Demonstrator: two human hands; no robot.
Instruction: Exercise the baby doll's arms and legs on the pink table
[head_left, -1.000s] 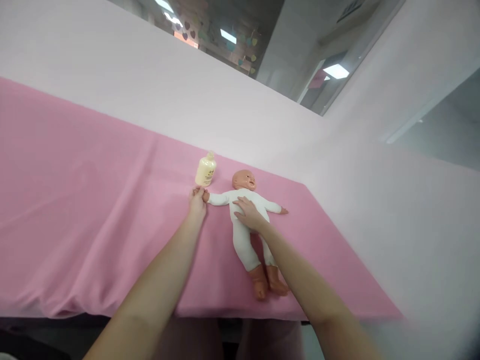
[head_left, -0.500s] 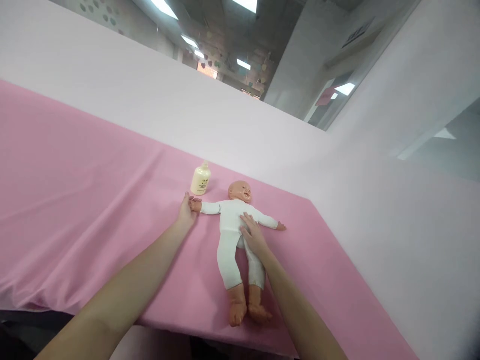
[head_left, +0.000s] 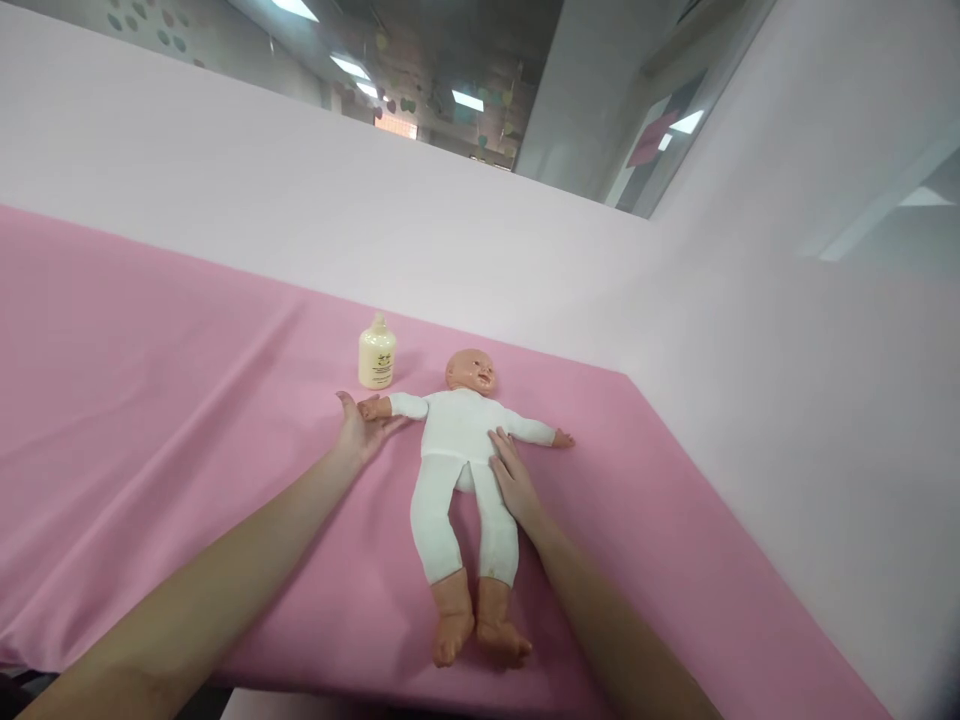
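A baby doll (head_left: 459, 425) with a white cloth body lies on its back on pink cloth, arms spread, head toward the wall. My left hand (head_left: 361, 432) is palm up under the doll's hand and forearm at the left, its thumb and fingers apart. Against the side of the doll's torso and hip, at the right, rests my right hand (head_left: 514, 474) with its fingers stretched out. Just beyond my left hand stands a cream-coloured bottle (head_left: 376, 358) with dark printing.
Pink cloth (head_left: 187, 400) covers the table, with folds at the left. A white wall (head_left: 480, 240) runs along the back and another (head_left: 787, 400) along the right. Above the back wall is a glass window (head_left: 420, 60) showing ceiling lights.
My left hand has opened from around the doll's hand and now lies palm up beneath it. My right hand has slid from the doll's front to its side. The view has shifted slightly.
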